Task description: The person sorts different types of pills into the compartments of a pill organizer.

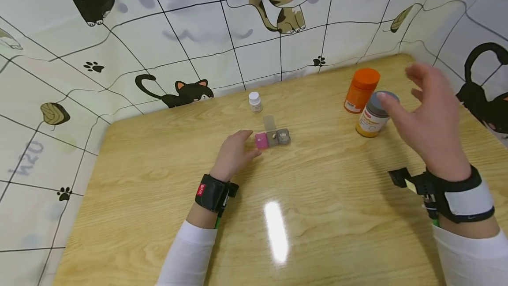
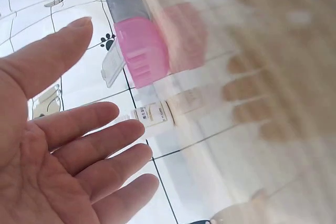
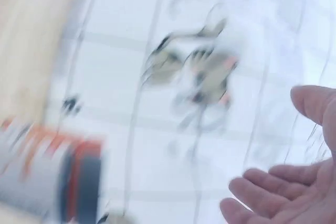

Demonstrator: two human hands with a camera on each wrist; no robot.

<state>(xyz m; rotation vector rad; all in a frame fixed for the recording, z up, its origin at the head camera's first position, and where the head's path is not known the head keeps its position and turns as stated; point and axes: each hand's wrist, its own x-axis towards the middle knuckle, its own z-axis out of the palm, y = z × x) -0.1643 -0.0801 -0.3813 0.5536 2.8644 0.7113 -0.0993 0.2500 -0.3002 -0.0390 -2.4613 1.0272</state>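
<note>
A small pill organizer (image 1: 272, 138) lies mid-table, its left compartment pink and the others grey. The middle compartment's clear lid (image 1: 269, 122) stands raised, and a pale pill (image 1: 274, 136) shows inside. My left hand (image 1: 233, 153) is just left of the pink compartment (image 2: 140, 51), fingers extended and holding nothing. On the right, my right hand (image 1: 434, 122) is raised beside a grey-lidded bottle (image 1: 373, 116), thumb overlapping its lid in the head view. In the right wrist view that bottle (image 3: 37, 177) is blurred and apart from the spread fingers.
An orange bottle (image 1: 360, 91) stands close behind the grey-lidded one. A small white bottle (image 1: 255, 102) is behind the pill organizer. A cat-patterned sheet (image 1: 254, 63) forms an upright wall along the table's back edge and sides.
</note>
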